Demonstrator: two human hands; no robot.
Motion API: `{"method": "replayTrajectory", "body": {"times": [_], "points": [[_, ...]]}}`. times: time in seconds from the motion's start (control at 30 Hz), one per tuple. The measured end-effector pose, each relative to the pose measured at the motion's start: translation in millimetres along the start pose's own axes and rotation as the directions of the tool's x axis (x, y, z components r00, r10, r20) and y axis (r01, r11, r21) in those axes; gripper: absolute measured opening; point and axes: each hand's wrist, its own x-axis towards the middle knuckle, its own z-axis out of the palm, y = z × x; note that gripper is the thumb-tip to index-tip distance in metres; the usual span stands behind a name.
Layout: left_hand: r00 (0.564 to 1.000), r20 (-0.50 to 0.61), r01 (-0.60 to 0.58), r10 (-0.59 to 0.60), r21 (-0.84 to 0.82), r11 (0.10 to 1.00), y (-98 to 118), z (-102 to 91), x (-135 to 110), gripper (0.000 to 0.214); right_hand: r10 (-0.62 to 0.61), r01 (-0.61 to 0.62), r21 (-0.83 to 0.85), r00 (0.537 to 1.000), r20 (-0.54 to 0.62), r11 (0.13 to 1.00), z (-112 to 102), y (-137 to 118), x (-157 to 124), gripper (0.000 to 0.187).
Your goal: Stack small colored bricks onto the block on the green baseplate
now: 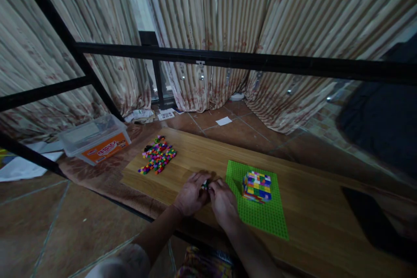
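Observation:
My left hand [192, 194] and my right hand [222, 200] meet over the wooden table [312, 208], fingers pinched together on a small dark brick piece [205, 184] between them. Just to the right lies a green baseplate [260, 217] with a multicoloured block of stacked bricks [257, 186] standing on it. A heap of loose coloured bricks [158, 155] lies at the table's far left corner, apart from both hands.
A clear plastic box with an orange label [96, 139] sits on the floor to the left. Black metal frame bars [228, 60] cross in front of striped curtains. A dark flat object [371, 221] lies on the table at the right. Papers litter the tiled floor.

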Motion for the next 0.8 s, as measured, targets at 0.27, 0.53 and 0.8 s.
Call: {"method": "replayTrajectory", "body": {"times": [0.27,0.53,0.8], "points": [[0.999,-0.015,-0.030,0.031,0.048,0.998,3.3,-2.5,3.1,0.033,0.027,0.025,0.290,0.984,-0.176,0.957,-40.0,1.4,-34.0,0.025],[1.000,-0.012,-0.018,0.019,0.067,0.998,3.6,-3.4,3.7,0.027,0.329,-0.161,0.430,0.877,-0.351,0.888,-105.4,57.5,-66.0,0.026],[1.000,-0.008,-0.030,0.030,0.095,0.995,3.0,-3.2,4.6,0.026,0.234,-0.118,0.287,0.881,-0.411,0.950,-106.4,88.3,-41.5,0.025]]}}
